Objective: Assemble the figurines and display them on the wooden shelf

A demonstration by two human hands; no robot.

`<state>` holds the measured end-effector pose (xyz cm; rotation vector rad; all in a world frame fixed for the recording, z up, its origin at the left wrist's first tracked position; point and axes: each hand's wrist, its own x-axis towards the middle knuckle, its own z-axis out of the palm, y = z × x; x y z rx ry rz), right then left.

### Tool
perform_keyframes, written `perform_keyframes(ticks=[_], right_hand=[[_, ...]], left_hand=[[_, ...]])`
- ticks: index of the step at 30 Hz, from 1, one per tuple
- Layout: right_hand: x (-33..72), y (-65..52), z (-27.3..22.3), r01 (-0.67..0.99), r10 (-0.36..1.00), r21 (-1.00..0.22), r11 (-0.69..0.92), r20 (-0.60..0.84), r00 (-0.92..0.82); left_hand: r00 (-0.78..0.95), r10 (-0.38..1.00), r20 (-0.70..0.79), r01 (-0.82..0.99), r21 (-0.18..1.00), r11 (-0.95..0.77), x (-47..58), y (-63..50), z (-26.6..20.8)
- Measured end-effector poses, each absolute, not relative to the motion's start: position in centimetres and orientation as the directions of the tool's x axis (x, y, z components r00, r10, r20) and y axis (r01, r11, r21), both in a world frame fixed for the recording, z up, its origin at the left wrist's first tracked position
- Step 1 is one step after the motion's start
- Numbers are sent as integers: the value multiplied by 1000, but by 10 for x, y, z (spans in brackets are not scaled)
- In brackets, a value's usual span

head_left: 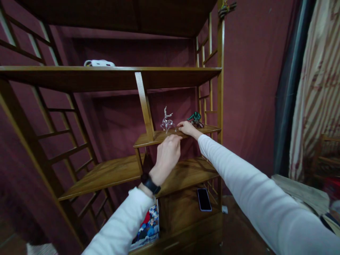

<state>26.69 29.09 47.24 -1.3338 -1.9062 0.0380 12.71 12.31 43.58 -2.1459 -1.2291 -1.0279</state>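
A clear glass deer figurine [167, 124] with pale antlers stands on the small raised shelf [143, 139]. My right hand [187, 128] reaches over that shelf just right of the deer, its fingers drawn together close to a small clear piece; what they hold, if anything, is too small to make out. Lower and nearer, my left hand [169, 150], with a dark watch [150, 183] on the wrist, is at the shelf's front edge. Its fingers are curled and their tips are mostly hidden. Behind my right hand sits a green and dark figurine [196, 119].
A white power strip [99, 63] lies on the upper shelf. Below are a phone [204, 199] and a box of colourful small items [148, 226]. An upright divider [145, 106] stands left of the deer. A striped curtain [316, 88] hangs at right.
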Motion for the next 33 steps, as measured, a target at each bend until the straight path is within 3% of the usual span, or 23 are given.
perform_keyframes(ticks=[3, 5, 11, 16, 23, 33], right_hand=[[266, 296, 474, 770, 824, -490, 409, 561, -81], [262, 300, 475, 770, 828, -496, 401, 557, -72], [249, 311, 479, 801, 846, -488, 348, 532, -43], [244, 318, 478, 833, 846, -433, 345, 528, -76], [243, 316, 477, 843, 845, -436, 316, 533, -41], [241, 306, 479, 868, 831, -386, 312, 553, -53]], left_hand=[[482, 481, 733, 772, -94, -629, 125, 91, 397], [499, 484, 719, 750, -78, -657, 120, 81, 379], [459, 533, 711, 702, 77, -708, 95, 75, 354], [475, 637, 608, 683, 202, -702, 87, 68, 327], [455, 695, 556, 665, 307, -681, 85, 64, 296], [503, 713, 488, 712, 234, -662, 77, 56, 285]])
